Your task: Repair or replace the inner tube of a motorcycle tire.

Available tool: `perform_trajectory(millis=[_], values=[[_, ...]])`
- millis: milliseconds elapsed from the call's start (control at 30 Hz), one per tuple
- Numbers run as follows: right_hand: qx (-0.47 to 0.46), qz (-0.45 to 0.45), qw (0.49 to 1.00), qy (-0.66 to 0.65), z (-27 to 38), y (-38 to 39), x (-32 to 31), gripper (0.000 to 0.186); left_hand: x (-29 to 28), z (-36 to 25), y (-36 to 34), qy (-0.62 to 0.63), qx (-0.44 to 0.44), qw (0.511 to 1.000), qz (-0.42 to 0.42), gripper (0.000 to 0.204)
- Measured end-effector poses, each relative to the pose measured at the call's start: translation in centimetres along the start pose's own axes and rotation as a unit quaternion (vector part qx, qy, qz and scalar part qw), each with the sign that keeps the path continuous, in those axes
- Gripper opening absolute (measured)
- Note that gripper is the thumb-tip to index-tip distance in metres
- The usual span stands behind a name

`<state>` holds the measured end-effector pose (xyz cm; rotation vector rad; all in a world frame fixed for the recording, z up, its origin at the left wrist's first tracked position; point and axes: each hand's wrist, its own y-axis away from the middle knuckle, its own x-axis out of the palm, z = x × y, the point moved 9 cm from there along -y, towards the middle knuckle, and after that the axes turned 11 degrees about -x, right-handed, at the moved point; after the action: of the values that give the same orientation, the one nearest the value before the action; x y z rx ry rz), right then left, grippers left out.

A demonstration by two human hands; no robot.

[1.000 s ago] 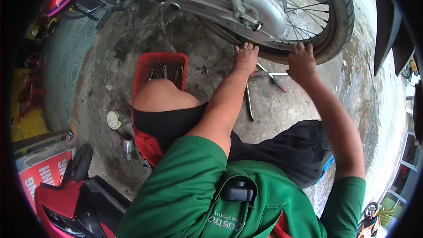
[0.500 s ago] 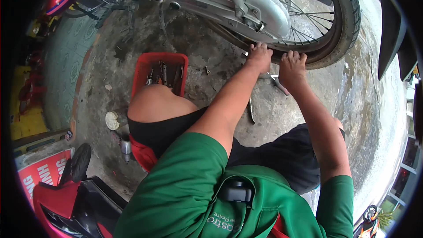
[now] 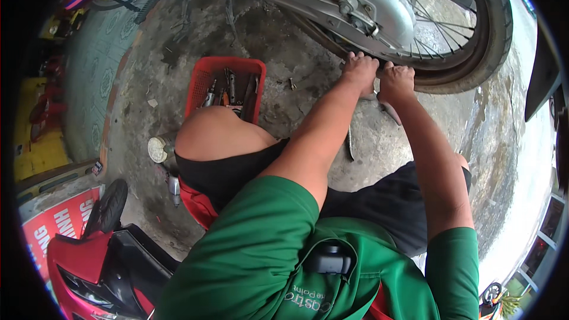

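Note:
At the lower edge of a motorbike's spoked wheel, both hands are curled over the black tyre [image 3: 501,26]. My left hand [image 3: 360,72] is closed on it, knuckles up. Just right of it, my right hand [image 3: 397,81] grips the same tyre, the two hands nearly touching. Thumbs and palms are mostly hidden. Beside the tyre's side runs the wheel rim, with a gap between them at the right. Below my right hand, a tool with a dull pinkish handle [image 3: 391,114] shows in part. A thin dark metal bar [image 3: 349,142] lies on the floor beneath my left forearm.
A red plastic basket [image 3: 195,80] of tools stands left of my arms, by my bare knee. Near it are a round pale-topped can [image 3: 157,150] and a grey metal tool [image 3: 174,189]. A red-and-black motorbike [image 3: 89,266] stands at lower left. The concrete floor is stained.
The view has shifted, so the wheel and basket appear farther right. Along the tyre, both hands have moved left, my right hand coming closer to my left.

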<state>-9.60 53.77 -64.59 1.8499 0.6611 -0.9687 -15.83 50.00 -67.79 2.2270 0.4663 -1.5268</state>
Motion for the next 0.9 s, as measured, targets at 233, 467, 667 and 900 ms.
perform_trajectory(millis=[233, 467, 667, 900], values=[[-0.045, -0.104, 0.991, 0.07, 1.7, 0.8, -0.9, 0.054, 1.0, 0.7, 1.7, 0.016, -0.027, 0.997, -0.065, 0.043], [-0.005, -0.132, 0.99, 0.043, 1.8, 1.3, 0.2, 0.055, 1.4, 0.7, 2.7, -0.002, -0.036, 0.992, -0.121, 0.021], [-0.024, -0.045, 0.996, 0.076, 2.1, 0.2, -1.3, 0.051, 1.1, 0.6, 3.8, 0.062, -0.028, 0.988, -0.137, 0.03], [-0.041, -0.107, 0.979, 0.169, 1.5, 0.5, -1.2, 0.062, 0.6, -0.9, 4.6, 0.052, -0.007, 0.983, -0.176, 0.029]])
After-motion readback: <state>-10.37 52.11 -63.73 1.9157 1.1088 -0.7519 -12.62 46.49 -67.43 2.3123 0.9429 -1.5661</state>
